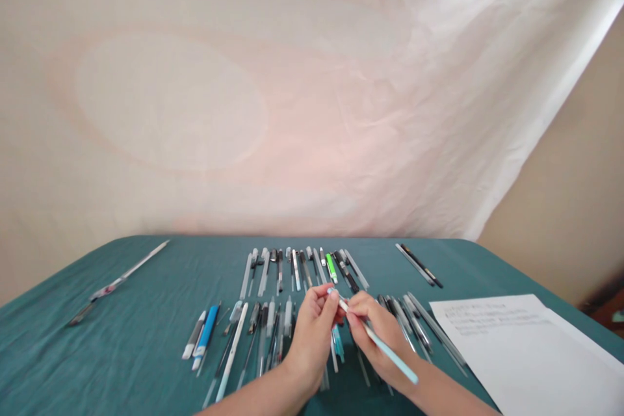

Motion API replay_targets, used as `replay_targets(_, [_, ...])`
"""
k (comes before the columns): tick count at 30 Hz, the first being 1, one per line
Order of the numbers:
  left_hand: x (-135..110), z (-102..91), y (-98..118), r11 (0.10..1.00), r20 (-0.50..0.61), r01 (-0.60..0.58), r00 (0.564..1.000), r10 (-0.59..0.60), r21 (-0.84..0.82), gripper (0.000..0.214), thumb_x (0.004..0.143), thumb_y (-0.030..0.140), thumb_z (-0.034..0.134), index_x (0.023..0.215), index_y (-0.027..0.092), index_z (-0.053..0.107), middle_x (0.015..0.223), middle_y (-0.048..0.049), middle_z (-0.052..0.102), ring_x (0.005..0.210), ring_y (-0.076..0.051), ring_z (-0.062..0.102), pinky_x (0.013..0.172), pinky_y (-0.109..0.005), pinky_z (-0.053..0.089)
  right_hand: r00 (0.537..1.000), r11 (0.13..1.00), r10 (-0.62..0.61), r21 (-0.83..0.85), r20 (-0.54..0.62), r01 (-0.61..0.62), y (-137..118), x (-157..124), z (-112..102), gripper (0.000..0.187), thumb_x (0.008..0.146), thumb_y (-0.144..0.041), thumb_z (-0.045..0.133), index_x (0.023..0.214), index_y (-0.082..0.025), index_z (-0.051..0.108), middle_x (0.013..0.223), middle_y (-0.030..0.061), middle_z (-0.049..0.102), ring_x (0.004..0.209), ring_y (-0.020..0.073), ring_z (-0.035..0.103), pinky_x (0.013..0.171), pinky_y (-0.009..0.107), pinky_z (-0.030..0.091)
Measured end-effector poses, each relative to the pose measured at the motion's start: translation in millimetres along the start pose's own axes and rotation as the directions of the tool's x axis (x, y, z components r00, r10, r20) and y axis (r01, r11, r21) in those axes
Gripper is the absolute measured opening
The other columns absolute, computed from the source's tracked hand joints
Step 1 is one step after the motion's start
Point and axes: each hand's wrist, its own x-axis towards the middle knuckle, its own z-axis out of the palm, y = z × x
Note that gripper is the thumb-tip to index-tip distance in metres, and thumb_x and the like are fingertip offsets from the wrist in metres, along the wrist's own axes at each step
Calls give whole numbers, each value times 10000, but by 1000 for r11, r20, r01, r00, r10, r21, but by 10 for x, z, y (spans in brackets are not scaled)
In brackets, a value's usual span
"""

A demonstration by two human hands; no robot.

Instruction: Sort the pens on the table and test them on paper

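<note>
My right hand (380, 331) is closed around a white and light-blue pen (392, 359), whose blue end slants down to the right, past the fingers. At the pen's upper end, my left hand (314, 322) pinches a small light-coloured piece between thumb and fingers. Whether that piece is joined to the pen I cannot tell. Both hands are held close together above the rows of pens. Beneath them lie several pens and loose parts, among them a teal one (338, 343), partly covered by the hands.
Across the dark green cloth (146, 338) runs a back row with a bright green pen (331, 268). Nearer are a blue pen (205, 337) and a long white pen (232, 351). A black pen (422, 266) lies back right, written paper (517, 344) right, a long thin stick (124, 276) left.
</note>
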Motion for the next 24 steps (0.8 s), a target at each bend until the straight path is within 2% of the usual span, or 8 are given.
replay_targets(3, [67, -30, -6, 1000, -65, -16, 998, 15, -15, 326, 744, 379, 587, 952, 151, 482, 676, 16, 544, 635, -110, 530, 654, -255, 421, 993, 994, 108, -34, 55, -106, -114, 80, -105, 93, 847, -221, 428, 859, -195, 517, 794, 24, 555, 693, 128, 530, 635, 235, 423])
replay_targets(9, [242, -168, -15, 996, -250, -90, 964, 90, 11, 306, 753, 361, 580, 958, 159, 477, 762, -4, 556, 669, -97, 529, 685, -242, 429, 961, 953, 237, -226, 142, -202, -282, 250, -460, 158, 845, -254, 433, 814, -193, 576, 727, 9, 586, 656, 124, 529, 600, 216, 384])
replay_targets(13, [258, -179, -26, 992, -263, -107, 957, 122, 72, 305, 765, 359, 564, 974, 164, 458, 799, -14, 555, 702, -108, 542, 721, -266, 437, 915, 877, 348, -416, 204, -241, -212, 261, -623, 154, 822, -267, 468, 852, -229, 614, 763, 2, 637, 672, 144, 560, 602, 229, 374])
replay_targets(16, [218, -145, -39, 982, -172, -108, 976, 135, 156, 324, 796, 369, 515, 1026, 163, 417, 869, -47, 569, 770, -135, 564, 765, -303, 438, 892, 792, 402, -568, 207, -225, -131, 263, -739, 192, 816, -290, 466, 765, -238, 644, 711, 0, 647, 663, 158, 566, 606, 242, 356])
replay_targets(18, [182, -125, -43, 965, -105, -117, 984, 145, 234, 355, 812, 345, 486, 1091, 166, 359, 978, -86, 560, 848, -159, 569, 794, -333, 436, 878, 759, 441, -600, 187, -253, -29, 280, -877, 220, 811, -317, 458, 738, -235, 648, 644, -6, 639, 611, 154, 559, 572, 237, 348])
replay_targets(20, [133, -115, -35, 910, -23, -163, 982, 185, 381, 352, 813, 293, 477, 1115, 170, 344, 1063, -112, 533, 918, -182, 556, 815, -362, 432, 873, 741, 472, -591, 120, -319, 160, 296, -1086, 248, 806, -352, 439, 770, -227, 650, 626, -5, 638, 581, 151, 554, 540, 230, 349])
replay_targets(22, [63, -109, -7, 762, 127, -281, 958, 257, 584, 309, 805, 237, 471, 1101, 183, 399, 1101, -109, 519, 988, -203, 522, 855, -389, 409, 879, 710, 477, -591, 3, -383, 446, 282, -1348, 277, 792, -377, 435, 799, -214, 659, 722, 20, 664, 642, 163, 575, 569, 232, 372])
replay_targets(24, [-25, -97, 39, 527, 330, -443, 895, 299, 725, 287, 802, 192, 460, 1088, 212, 458, 1134, -88, 512, 1070, -215, 468, 914, -411, 360, 861, 598, 481, -655, -168, -462, 792, 217, -1614, 274, 758, -387, 470, 772, -209, 678, 780, 47, 673, 708, 185, 586, 607, 242, 380])
